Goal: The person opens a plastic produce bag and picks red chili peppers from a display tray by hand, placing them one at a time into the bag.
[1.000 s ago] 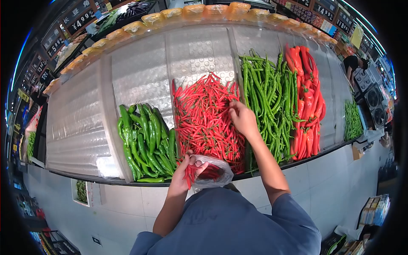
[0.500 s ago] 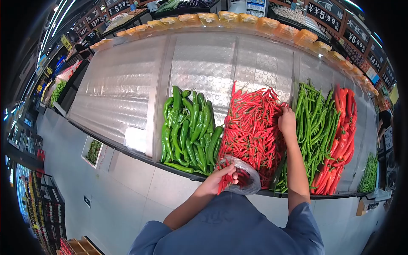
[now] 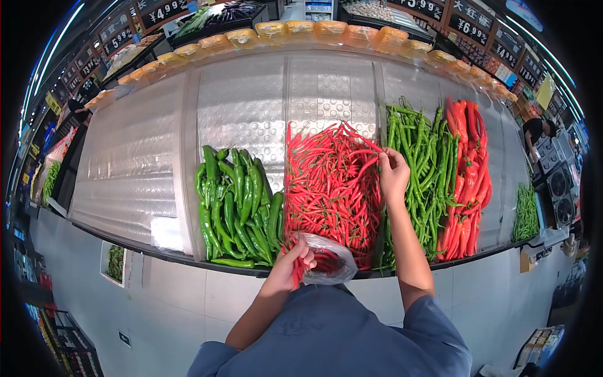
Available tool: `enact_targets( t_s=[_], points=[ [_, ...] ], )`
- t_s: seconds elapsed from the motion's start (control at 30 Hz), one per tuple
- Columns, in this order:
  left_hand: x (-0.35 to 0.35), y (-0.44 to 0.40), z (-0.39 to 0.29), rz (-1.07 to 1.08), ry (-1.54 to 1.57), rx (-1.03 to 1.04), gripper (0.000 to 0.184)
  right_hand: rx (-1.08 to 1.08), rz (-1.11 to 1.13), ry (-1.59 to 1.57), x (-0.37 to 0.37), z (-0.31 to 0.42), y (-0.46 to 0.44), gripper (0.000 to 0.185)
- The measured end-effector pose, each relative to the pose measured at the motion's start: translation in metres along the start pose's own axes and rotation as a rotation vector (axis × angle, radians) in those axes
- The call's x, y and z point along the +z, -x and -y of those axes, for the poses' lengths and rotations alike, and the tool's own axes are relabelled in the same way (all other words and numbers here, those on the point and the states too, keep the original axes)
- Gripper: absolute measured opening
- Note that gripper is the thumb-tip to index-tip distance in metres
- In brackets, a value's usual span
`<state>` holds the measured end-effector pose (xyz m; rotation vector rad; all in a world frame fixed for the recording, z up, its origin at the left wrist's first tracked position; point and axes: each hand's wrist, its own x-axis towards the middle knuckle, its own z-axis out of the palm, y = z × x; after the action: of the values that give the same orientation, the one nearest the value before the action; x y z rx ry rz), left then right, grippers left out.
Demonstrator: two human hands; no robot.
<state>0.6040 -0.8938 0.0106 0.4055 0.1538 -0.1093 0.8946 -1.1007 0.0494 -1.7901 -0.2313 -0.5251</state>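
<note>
My left hand (image 3: 294,265) is closed at the front edge of the display, gripping a clear plastic bag (image 3: 342,269) with red chilies inside. A few red chilies also poke out below its fingers. Over the right side of the heap of thin red chilies (image 3: 330,188), my right hand (image 3: 394,174) pinches a red chili (image 3: 367,151) between thumb and fingertips. Green peppers (image 3: 242,201) lie left of the heap. Long green chilies (image 3: 418,163) lie close to my right hand and forearm, with larger red peppers (image 3: 468,173) beyond them.
A ridged, silvery display surface (image 3: 132,157) stretches left. Wrapped yellow trays (image 3: 301,31) line the back edge. On the floor at left stands a white box (image 3: 114,264) of greens. Another person (image 3: 538,130) is at the far right beside green beans (image 3: 524,213).
My right hand has lifted slightly from the heap, and a red chili now shows in its fingers. The camera view has shifted, so the display sits farther left. My left hand still grips the bag.
</note>
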Motion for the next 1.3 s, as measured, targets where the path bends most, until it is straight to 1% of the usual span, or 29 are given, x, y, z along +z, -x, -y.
enact_targets(
  t_s=[0.07, 0.13, 0.17, 0.2, 0.23, 0.3, 0.33, 0.43, 0.47, 0.57, 0.73, 0.83, 0.93, 1.03, 1.13, 1.17, 1.23, 1.3],
  points=[
    [0.01, -0.005, -0.006, -0.013, -0.06, 0.032, 0.011, 0.296, 0.107, -0.36, -0.011, 0.017, 0.015, 0.019],
    [0.019, -0.012, -0.013, -0.031, -0.126, 0.07, 0.011, 0.438, 0.21, -0.595, -0.024, 0.036, 0.033, 0.019],
    [0.023, -0.017, -0.016, -0.074, -0.18, 0.095, 0.012, 0.515, 0.261, -0.715, -0.03, 0.046, 0.045, 0.019],
    [0.024, -0.024, -0.019, -0.076, -0.242, 0.098, 0.013, 0.562, 0.296, -0.815, -0.035, 0.055, 0.057, 0.018],
    [0.024, -0.029, -0.021, -0.076, -0.306, 0.1, 0.015, 0.592, 0.319, -0.842, -0.038, 0.062, 0.067, 0.018],
    [0.03, -0.037, -0.024, -0.084, -0.375, 0.004, 0.022, 0.643, 0.365, -0.897, -0.044, 0.071, 0.084, 0.019],
    [0.035, -0.041, -0.024, -0.085, -0.407, -0.043, 0.025, 0.644, 0.396, -0.854, -0.047, 0.071, 0.093, 0.017],
    [0.058, -0.045, -0.023, -0.128, -0.424, -0.185, 0.033, 0.48, 0.538, -0.589, -0.058, 0.081, 0.11, 0.017],
    [0.072, -0.043, -0.023, -0.142, -0.483, -0.206, 0.039, 0.441, 0.533, -0.505, -0.06, 0.086, 0.116, 0.019],
    [0.059, -0.05, -0.016, 0.057, -0.49, -0.302, 0.041, 0.424, 0.622, -0.518, -0.067, 0.08, 0.129, 0.019],
    [0.059, -0.05, -0.011, 0.058, -0.46, -0.36, 0.035, 0.417, 0.595, -0.477, -0.072, 0.076, 0.139, 0.018],
    [0.051, -0.054, -0.009, 0.11, -0.435, -0.394, 0.032, 0.442, 0.584, -0.469, -0.07, 0.069, 0.145, 0.018],
    [0.054, -0.052, -0.012, 0.058, -0.448, -0.426, 0.03, 0.512, 0.443, -0.548, -0.069, 0.073, 0.145, 0.017],
    [0.065, -0.044, -0.015, -0.043, -0.432, -0.381, 0.03, 0.497, 0.334, -0.578, -0.075, 0.061, 0.144, 0.017],
    [0.035, -0.047, -0.012, -0.067, -0.295, -0.241, 0.032, 0.527, 0.351, -0.594, -0.084, 0.06, 0.144, 0.016],
    [0.027, -0.049, -0.01, -0.031, -0.263, -0.195, 0.033, 0.538, 0.36, -0.605, -0.086, 0.06, 0.145, 0.016],
    [0.023, -0.052, -0.009, 0.04, -0.198, -0.1, 0.033, 0.622, 0.369, -0.661, -0.087, 0.061, 0.149, 0.017],
    [0.03, -0.055, -0.004, 0.015, -0.292, -0.025, 0.029, 0.745, 0.351, -0.754, -0.084, 0.069, 0.153, 0.017]
  ],
)
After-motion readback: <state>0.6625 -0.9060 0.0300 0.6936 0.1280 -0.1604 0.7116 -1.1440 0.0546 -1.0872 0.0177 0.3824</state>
